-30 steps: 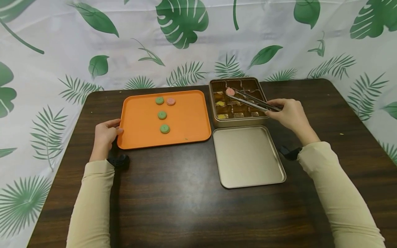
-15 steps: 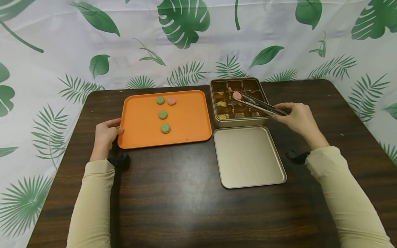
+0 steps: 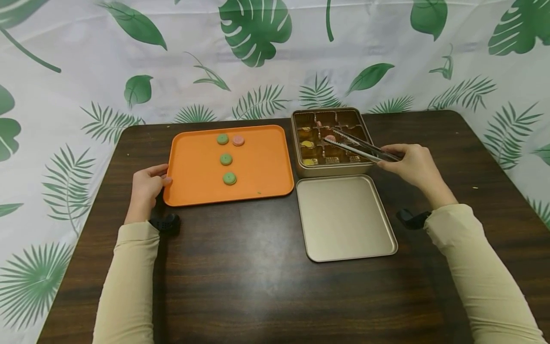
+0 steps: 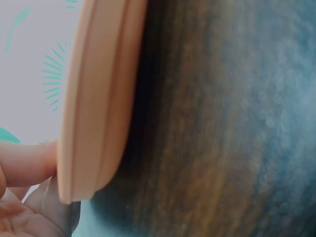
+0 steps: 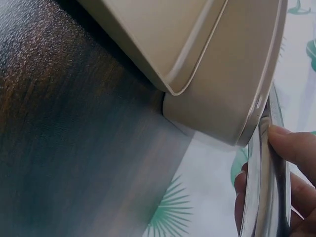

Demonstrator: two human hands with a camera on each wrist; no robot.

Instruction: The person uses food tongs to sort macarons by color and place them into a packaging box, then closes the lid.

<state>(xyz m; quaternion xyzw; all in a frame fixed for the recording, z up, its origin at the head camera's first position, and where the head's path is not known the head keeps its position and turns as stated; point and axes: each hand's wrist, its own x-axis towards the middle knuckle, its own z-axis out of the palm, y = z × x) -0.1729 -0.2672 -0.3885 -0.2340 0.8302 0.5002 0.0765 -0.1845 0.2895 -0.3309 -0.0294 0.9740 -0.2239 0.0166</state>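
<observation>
My right hand (image 3: pixel 410 162) grips metal tongs (image 3: pixel 358 148), whose spread tips reach into the square gold tin (image 3: pixel 335 170). Near those tips a pink macaron (image 3: pixel 330 138) sits in a middle compartment of the brown insert; the tips look apart from it. In the right wrist view, thumb and fingers hold the tongs (image 5: pixel 266 197) beside the tin's rim. My left hand (image 3: pixel 146 185) pinches the left edge of the orange tray (image 3: pixel 266 167), thumb on its rim. On this tray lie several macarons: green ones (image 3: pixel 226 159) in a column and a pink one (image 3: pixel 238 140) at the back.
The tin's gold lid (image 3: pixel 345 217) lies flat in front of the tin. Yellow pieces (image 3: pixel 307 144) sit in the tin's left compartments, and a bit of pink shows farther back. A leaf-patterned cloth (image 3: pixel 180 62) hangs behind the dark wooden table (image 3: pixel 240 267).
The right hand has moved right and slightly nearer, carrying the pink macaron from a farther spot to the middle compartment. The tongs have spread and let it go. The left hand stays put.
</observation>
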